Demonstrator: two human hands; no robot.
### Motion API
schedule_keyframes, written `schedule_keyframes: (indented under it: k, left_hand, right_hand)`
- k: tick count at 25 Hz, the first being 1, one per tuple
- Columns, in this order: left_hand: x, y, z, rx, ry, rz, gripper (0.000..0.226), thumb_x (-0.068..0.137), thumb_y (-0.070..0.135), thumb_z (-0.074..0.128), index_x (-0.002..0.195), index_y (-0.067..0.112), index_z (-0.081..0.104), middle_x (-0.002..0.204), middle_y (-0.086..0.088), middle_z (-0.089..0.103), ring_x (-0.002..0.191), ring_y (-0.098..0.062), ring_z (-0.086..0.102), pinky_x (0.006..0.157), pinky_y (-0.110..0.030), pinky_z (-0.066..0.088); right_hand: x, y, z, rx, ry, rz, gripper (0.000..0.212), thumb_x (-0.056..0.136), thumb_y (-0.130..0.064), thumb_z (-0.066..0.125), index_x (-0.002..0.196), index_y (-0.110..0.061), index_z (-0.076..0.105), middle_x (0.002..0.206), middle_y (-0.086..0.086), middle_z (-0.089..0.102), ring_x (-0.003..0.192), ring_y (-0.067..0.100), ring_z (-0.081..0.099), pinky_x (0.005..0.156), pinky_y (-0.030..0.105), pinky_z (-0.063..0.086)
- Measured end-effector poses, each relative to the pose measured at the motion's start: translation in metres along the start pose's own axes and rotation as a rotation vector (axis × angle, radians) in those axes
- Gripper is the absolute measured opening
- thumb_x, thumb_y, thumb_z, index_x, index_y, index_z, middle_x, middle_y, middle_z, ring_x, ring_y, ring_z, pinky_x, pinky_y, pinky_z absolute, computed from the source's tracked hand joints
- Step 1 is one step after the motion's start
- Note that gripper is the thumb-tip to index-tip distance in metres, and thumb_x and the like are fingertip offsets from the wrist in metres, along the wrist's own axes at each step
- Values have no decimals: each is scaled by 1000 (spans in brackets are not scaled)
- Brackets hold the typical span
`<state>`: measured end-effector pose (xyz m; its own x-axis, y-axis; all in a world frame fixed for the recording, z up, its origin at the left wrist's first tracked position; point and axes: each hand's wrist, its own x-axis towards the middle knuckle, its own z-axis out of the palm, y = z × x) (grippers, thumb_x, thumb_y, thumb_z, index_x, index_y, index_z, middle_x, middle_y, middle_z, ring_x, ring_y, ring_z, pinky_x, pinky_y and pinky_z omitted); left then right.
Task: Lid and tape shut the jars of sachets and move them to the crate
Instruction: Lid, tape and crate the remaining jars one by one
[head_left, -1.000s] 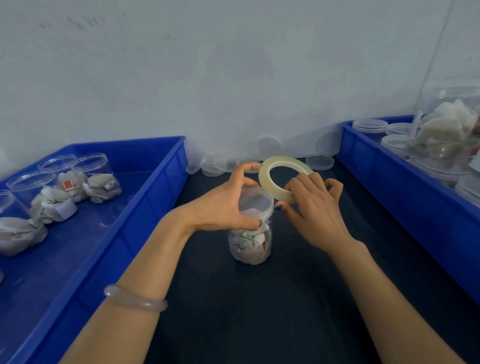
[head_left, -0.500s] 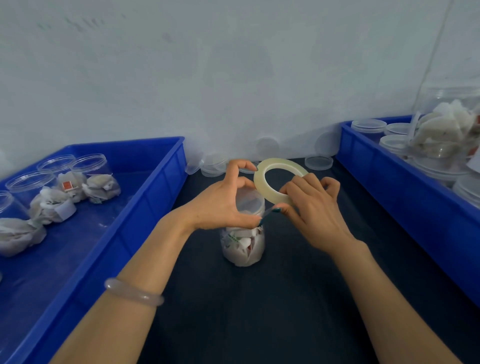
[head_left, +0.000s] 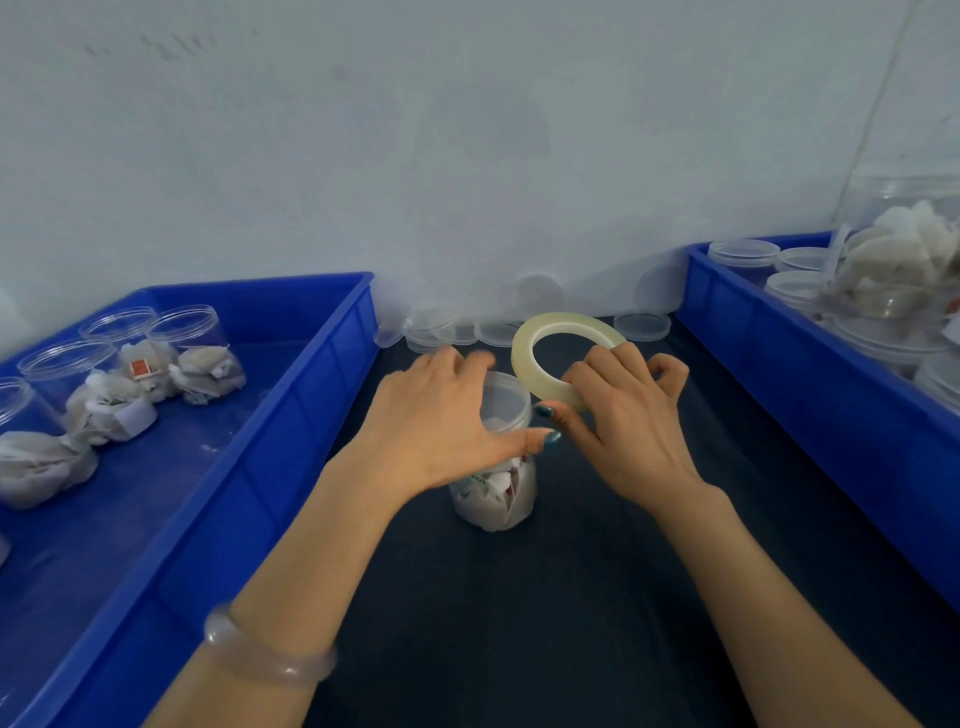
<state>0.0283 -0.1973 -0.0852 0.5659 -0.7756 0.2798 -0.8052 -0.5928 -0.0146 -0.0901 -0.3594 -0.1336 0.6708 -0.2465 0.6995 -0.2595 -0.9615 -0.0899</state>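
Note:
A clear jar of sachets stands upright on the dark table in the middle, with a translucent lid on top. My left hand curls round the lid and the jar's top, thumb at the front. My right hand grips a ring-shaped roll of clear tape just right of the lid, tilted up behind my fingers. The left blue crate holds several jars of sachets.
Several loose clear lids lie along the wall at the table's back. The right blue crate holds stacked lids and a big jar of sachets. Dark table lies between the crates.
My left hand's fingers have turned further over the lid, and the jar has shifted a little toward me. The tape roll stays beside the lid in my right hand.

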Motion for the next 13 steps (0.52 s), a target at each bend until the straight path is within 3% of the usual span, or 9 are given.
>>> schedule_keyframes:
  k: [2,6,9,11,13]
  left_hand:
    - [-2,5,3,-15,5,3,96,66,91,40,140,29,39,137,6,49,121,-15,52,81,-33,43]
    - [4,-6,-7,-365,-144,123,94,73,60,71,151,35,24,141,13,47,124,-9,49,95,-28,45]
    - [10,-13,-10,-499,-219,188,88,75,34,78,146,37,27,136,17,49,121,-5,48,94,-21,44]
    - [10,-11,-6,-500,-185,189,94,73,34,78,149,36,23,135,14,48,122,-7,46,95,-23,43]
    - [8,-5,2,-431,-119,157,107,71,48,75,155,34,10,137,11,46,127,-13,45,100,-30,41]
  right_hand:
    - [0,2,0,-16,-23,-3,42,96,-51,33,90,-19,60,93,-5,52,95,19,48,81,32,13]
    - [-1,2,2,42,-95,-34,45,100,-50,23,95,-19,55,95,-6,44,93,17,43,82,32,16]
    - [0,-6,4,52,-99,-38,45,102,-49,20,94,-19,53,93,-6,43,90,16,42,82,32,17]
    - [0,-9,6,42,-110,-23,45,101,-50,19,92,-19,50,90,-6,44,85,17,41,78,33,19]
    - [1,-6,6,14,-128,-4,44,100,-51,18,92,-20,48,88,-6,46,82,17,41,75,34,19]
